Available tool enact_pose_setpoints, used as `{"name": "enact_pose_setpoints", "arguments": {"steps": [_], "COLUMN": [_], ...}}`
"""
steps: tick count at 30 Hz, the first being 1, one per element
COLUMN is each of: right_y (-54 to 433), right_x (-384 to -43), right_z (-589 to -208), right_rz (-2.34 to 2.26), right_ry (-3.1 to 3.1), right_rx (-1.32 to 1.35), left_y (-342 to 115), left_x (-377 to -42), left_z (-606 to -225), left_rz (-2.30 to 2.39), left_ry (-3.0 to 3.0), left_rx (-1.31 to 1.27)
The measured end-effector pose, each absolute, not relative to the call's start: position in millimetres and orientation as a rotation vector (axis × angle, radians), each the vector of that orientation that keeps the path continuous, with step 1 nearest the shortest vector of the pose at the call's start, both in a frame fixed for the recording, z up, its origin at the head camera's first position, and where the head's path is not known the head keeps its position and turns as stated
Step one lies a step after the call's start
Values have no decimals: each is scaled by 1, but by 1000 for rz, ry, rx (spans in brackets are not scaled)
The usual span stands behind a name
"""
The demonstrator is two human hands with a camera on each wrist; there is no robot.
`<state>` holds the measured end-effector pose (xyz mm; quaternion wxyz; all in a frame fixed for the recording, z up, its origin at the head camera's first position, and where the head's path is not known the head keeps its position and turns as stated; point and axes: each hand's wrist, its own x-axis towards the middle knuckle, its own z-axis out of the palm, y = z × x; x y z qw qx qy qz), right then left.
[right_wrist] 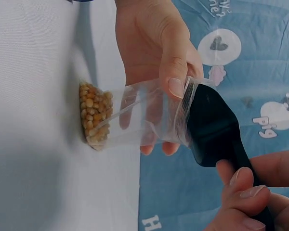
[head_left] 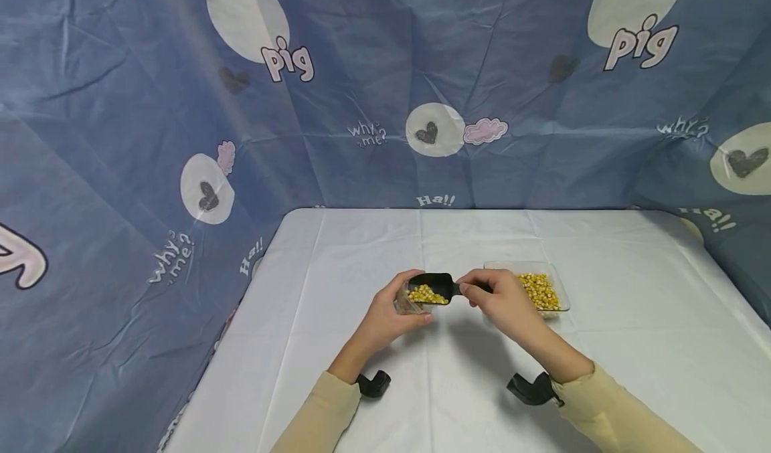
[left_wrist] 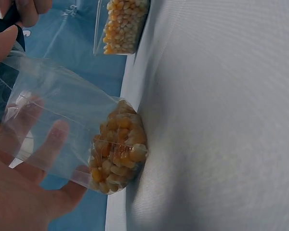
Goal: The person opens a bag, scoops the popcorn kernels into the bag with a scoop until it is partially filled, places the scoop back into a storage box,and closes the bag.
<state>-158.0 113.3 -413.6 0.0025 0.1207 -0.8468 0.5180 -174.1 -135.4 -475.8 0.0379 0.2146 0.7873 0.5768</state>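
Note:
My left hand [head_left: 387, 312] grips a clear plastic bag [right_wrist: 135, 113] near its mouth, thumb on one side and fingers behind it. Corn kernels [left_wrist: 118, 149] fill the bag's bottom end, close to the white cloth. My right hand [head_left: 502, 299] holds a black scoop [head_left: 442, 284] by its handle, fingers curled round it. The scoop carries yellow kernels [head_left: 426, 294], and its front edge lies at the bag's mouth. In the right wrist view the underside of the scoop shows, its lip tucked into the opening beside my left thumb [right_wrist: 176, 86].
A clear rectangular container [head_left: 563, 292] of corn kernels stands on the white-covered table [head_left: 361, 239], just behind my right hand. A blue printed cloth [head_left: 361, 92] hangs behind the table and along its left side. Black wrist mounts [head_left: 375, 385] sit at both sleeves.

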Motion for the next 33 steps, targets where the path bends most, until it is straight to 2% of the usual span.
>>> {"name": "enact_pose_setpoints", "arguments": {"steps": [33], "right_y": [99], "right_x": [-159], "right_z": [-406], "right_rz": [1350], "right_ry": [-2770], "right_rx": [481], "left_y": [-133], "left_x": [-174], "left_z": [-480], "left_rz": [1722], "left_ry": [2454], "left_rx": [686]}}
